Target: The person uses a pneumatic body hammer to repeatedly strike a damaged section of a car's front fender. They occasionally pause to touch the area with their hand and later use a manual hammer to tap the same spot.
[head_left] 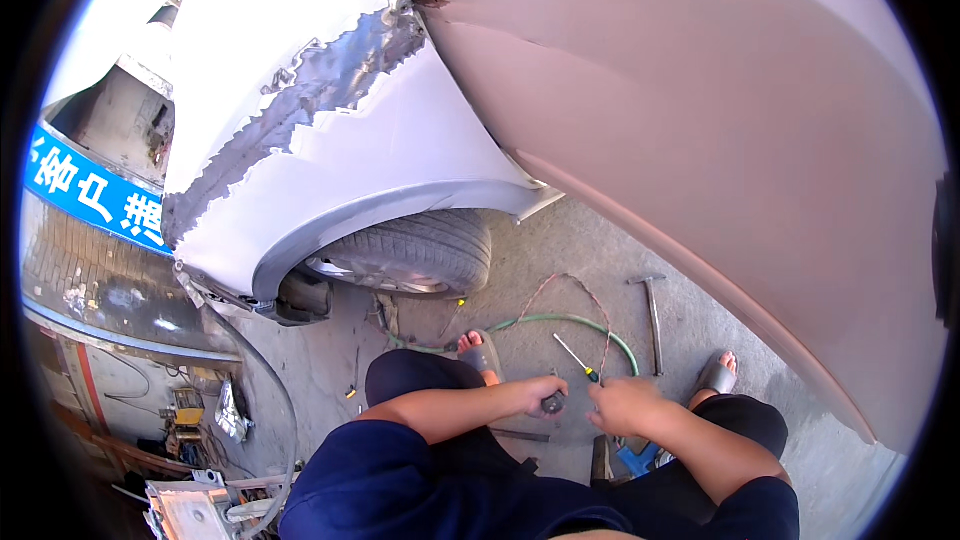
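In front of my knees my left hand (541,396) is closed around a dark grey thing with a rounded end (553,404); its other part is hidden by the fingers. A short gap to the right, my right hand (625,406) has its fingers curled in. A screwdriver (576,358) with a yellow-and-black handle points up and left from beside these fingers; I cannot tell whether they grip its handle or it lies on the ground behind. Below the hands are a blue tool (638,459) and a dark upright bar (601,461), partly covered by my leg.
A white car fender (390,140) with a torn strip of bare metal stands ahead, above a tyre (425,245). A large pinkish panel (690,120) slants down the right. On the concrete lie a hammer (654,325), a green hose (560,318) and a twisted cord (600,305).
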The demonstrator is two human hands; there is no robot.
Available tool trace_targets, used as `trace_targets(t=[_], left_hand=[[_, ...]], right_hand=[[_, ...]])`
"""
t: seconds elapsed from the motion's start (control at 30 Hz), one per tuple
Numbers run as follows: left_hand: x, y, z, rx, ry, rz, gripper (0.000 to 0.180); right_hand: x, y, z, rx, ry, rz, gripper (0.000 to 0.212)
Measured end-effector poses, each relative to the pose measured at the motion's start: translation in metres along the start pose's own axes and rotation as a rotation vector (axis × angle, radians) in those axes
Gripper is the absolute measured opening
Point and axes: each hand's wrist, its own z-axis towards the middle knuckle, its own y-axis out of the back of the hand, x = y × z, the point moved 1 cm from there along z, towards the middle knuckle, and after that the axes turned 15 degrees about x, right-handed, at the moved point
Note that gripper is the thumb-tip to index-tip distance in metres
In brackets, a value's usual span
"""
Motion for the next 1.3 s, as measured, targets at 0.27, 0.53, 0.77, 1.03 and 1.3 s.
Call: trace_targets(t=[0.27,0.53,0.77,1.03,1.3], left_hand=[[-0.004,-0.035,-0.033,0.160,-0.016,-0.054,0.017],[-0.003,-0.028,-0.022,0.159,-0.075,-0.071,0.017],[0.003,-0.001,-0.017,0.016,-0.086,-0.210,0.020],[0.019,0.015,-0.011,0.040,-0.009,-0.089,0.024],[0.012,0.013,-0.013,0.026,-0.039,-0.082,0.017]], right_hand=[[-0.007,-0.006,0.002,0.029,-0.023,0.053,0.040],[-0.003,-0.001,0.002,0.087,-0.032,0.012,0.041],[-0.004,0.000,-0.003,0.062,-0.033,0.021,0.040],[-0.003,-0.004,-0.004,0.063,-0.046,0.018,0.040],[-0.002,-0.004,-0.001,0.078,-0.060,0.009,0.039]])
